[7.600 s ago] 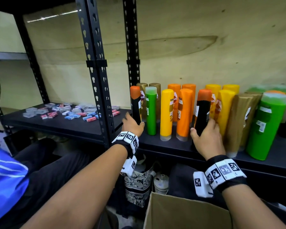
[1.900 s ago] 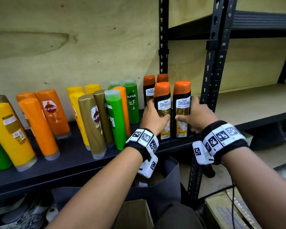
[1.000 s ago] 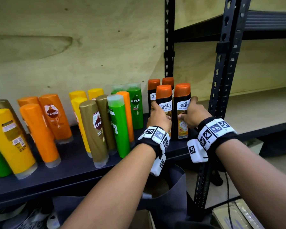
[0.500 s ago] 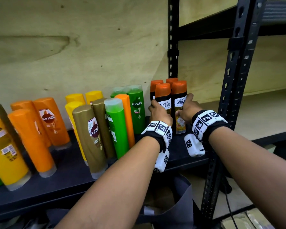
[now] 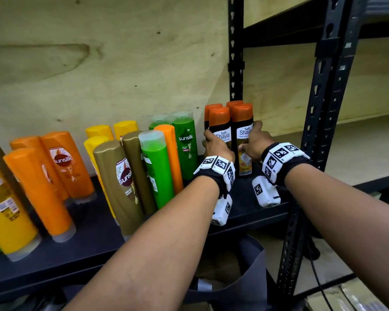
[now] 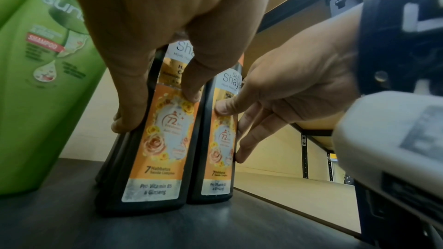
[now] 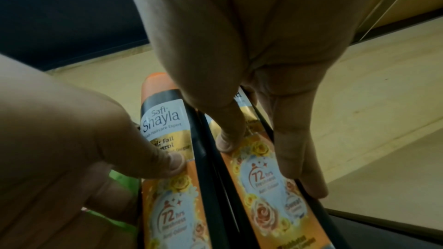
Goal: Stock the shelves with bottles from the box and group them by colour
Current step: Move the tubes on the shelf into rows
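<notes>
Two black bottles with orange caps stand side by side at the right end of the dark shelf [image 5: 99, 239]. My left hand [image 5: 216, 145] grips the left bottle [image 5: 220, 124], thumb on its label and fingers round its far side. My right hand [image 5: 254, 142] grips the right bottle [image 5: 243, 122] in the same way. Two more black bottles [image 5: 211, 108] stand right behind them against the plywood wall. The left wrist view shows the left bottle [image 6: 163, 139] and the right bottle [image 6: 220, 158] with their bases on the shelf. In the right wrist view my right thumb presses the right bottle's label [image 7: 261, 177].
A green bottle [image 5: 185, 142] stands just left of the black ones, then orange, green, brown and yellow bottles mixed along the shelf. A black upright post [image 5: 319, 108] rises close to my right wrist. Beyond it lies a wooden shelf [image 5: 357, 149]. A dark bag [image 5: 252, 265] hangs below.
Both hands carried the two black bottles from the shelf's left end to its right end. In the last second they slid them back against the two black bottles behind.
</notes>
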